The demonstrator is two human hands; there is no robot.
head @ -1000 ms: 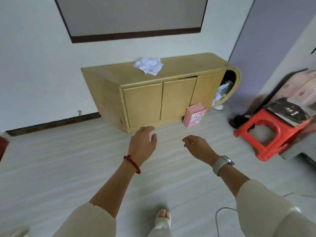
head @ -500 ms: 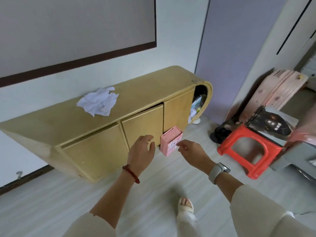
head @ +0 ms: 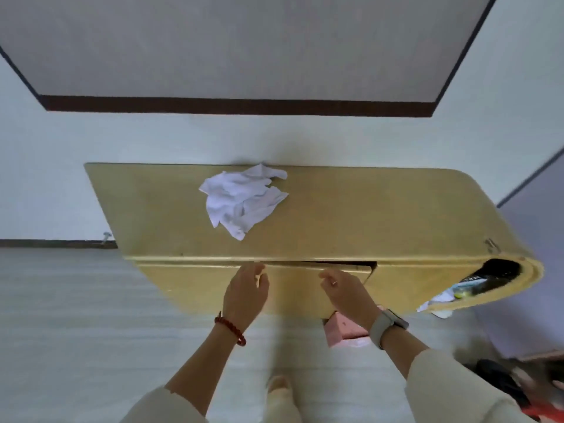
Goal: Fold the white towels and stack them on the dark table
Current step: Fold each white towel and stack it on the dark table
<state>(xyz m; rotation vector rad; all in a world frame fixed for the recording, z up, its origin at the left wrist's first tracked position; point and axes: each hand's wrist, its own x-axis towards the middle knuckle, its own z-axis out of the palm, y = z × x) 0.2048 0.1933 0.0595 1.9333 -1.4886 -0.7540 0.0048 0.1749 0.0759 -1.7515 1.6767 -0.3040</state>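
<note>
A crumpled heap of white towels [head: 242, 199] lies on top of a long yellow wooden cabinet [head: 351, 221], toward its back edge by the wall. My left hand [head: 247, 293] reaches forward with relaxed fingers, just below the cabinet's front edge and holding nothing. My right hand [head: 345, 293] hovers beside it in front of the middle door, fingers loosely bent and empty. Both hands are well short of the towels. No dark table is in view.
The middle cabinet door [head: 317, 270] stands slightly ajar. A pink box [head: 343, 332] sits on the floor against the cabinet under my right wrist. The cabinet's rounded right end [head: 488, 279] is open with clutter inside. Dark shoes [head: 500, 380] lie on the floor at right.
I have walked up to the cabinet and now look down on its top. Both hands stay stretched out in front, now level with its front edge.
</note>
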